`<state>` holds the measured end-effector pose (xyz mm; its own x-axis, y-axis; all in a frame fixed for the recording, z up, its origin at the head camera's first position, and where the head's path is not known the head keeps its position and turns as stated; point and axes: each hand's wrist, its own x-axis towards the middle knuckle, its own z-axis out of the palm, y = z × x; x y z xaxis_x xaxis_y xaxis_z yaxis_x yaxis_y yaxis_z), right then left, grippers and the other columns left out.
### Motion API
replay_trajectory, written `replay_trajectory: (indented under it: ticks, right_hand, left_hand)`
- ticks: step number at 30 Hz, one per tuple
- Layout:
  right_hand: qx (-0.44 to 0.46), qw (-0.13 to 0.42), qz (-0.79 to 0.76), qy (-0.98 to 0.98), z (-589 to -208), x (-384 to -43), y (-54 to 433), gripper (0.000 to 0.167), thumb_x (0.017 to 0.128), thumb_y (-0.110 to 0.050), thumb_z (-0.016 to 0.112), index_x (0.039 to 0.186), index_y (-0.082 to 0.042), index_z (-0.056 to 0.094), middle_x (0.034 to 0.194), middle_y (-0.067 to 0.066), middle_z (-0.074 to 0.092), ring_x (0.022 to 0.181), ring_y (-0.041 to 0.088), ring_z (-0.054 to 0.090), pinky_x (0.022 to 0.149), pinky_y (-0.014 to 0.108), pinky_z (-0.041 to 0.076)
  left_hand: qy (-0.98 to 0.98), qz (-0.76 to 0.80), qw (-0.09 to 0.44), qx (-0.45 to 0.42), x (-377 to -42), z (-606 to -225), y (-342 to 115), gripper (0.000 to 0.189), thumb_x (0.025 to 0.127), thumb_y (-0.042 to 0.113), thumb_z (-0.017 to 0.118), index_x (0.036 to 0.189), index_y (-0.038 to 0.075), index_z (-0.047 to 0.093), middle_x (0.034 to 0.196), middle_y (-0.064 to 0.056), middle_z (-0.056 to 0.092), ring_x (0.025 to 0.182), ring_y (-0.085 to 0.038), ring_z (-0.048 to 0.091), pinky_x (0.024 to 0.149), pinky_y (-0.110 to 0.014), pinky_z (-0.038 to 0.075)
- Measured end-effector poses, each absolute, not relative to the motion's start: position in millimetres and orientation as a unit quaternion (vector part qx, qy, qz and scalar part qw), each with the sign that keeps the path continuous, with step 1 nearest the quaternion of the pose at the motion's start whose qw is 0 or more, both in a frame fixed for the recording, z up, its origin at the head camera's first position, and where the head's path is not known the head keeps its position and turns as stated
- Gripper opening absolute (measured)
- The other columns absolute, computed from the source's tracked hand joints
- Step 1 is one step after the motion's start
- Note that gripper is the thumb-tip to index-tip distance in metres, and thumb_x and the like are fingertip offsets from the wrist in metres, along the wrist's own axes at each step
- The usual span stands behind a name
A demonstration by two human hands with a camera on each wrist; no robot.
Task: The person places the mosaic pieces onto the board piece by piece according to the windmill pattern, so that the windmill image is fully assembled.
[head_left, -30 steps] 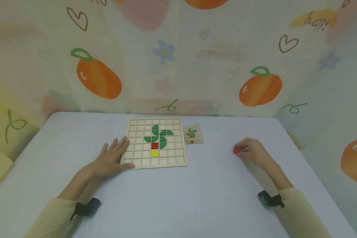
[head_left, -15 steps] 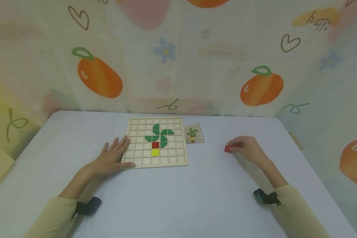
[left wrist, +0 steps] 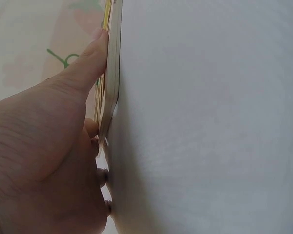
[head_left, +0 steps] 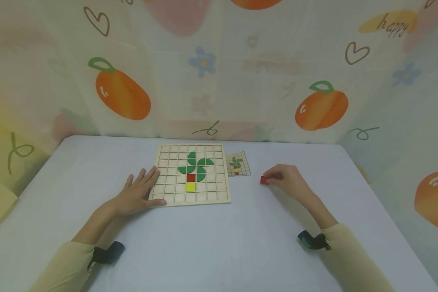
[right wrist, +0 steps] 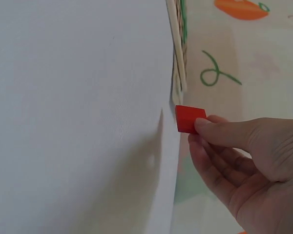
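My right hand (head_left: 286, 179) pinches a small red square tile (head_left: 264, 180) between thumb and fingers, to the right of the board. In the right wrist view the red tile (right wrist: 189, 119) sticks out past the thumb tip, raised off the table. My left hand (head_left: 133, 196) rests with spread, straight fingers on the left edge of a wooden grid board (head_left: 215, 198), its thumb over the front left corner. On the board lie several green curved pieces (head_left: 192, 161) in a pinwheel, a red square (head_left: 191, 178) under them and a yellow square (head_left: 190, 187) below that.
A small pattern card (head_left: 243, 168) lies against the board's right side, printed with a similar pinwheel and coloured squares. The white tablecloth (head_left: 204, 251) covers the table. Behind stands a fruit-printed curtain (head_left: 233, 81). Both wrists wear dark cameras (head_left: 109, 253).
My right hand has moved left across the table toward the board and card, carrying the red tile. The left hand stays on the board, and the pieces there keep their places.
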<state>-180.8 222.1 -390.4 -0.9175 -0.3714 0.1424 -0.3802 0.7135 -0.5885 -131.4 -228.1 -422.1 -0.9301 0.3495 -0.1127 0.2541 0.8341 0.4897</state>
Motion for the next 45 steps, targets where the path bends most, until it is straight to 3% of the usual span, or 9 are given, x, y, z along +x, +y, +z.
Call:
replay_trajectory:
  ticks: [26, 45]
  right_hand:
    - [0.266, -0.020, 0.337, -0.903, -391, -180, 151, 0.019, 0.084, 0.001, 0.075, 0.102, -0.002, 0.075, 0.096, 0.006, 0.072, 0.084, 0.016, 0.064, 0.077, 0.029, 0.056]
    - [0.309, -0.041, 0.356, -0.881, -388, -178, 107, 0.016, 0.085, -0.002, 0.075, 0.100, -0.006, 0.076, 0.098, 0.002, 0.073, 0.085, 0.013, 0.064, 0.076, 0.021, 0.054]
  left_hand:
    - [0.952, 0.241, 0.096, 0.161, -132, -423, -230, 0.104, 0.086, 0.059, 0.065, 0.156, 0.000, 0.015, 0.163, -0.020, 0.005, 0.146, -0.047, -0.005, 0.111, -0.066, -0.010]
    - [0.952, 0.243, 0.098, 0.160, -132, -424, -229, 0.106, 0.085, 0.059, 0.066, 0.156, 0.001, 0.014, 0.163, -0.020, 0.004, 0.146, -0.047, -0.006, 0.111, -0.066, -0.011]
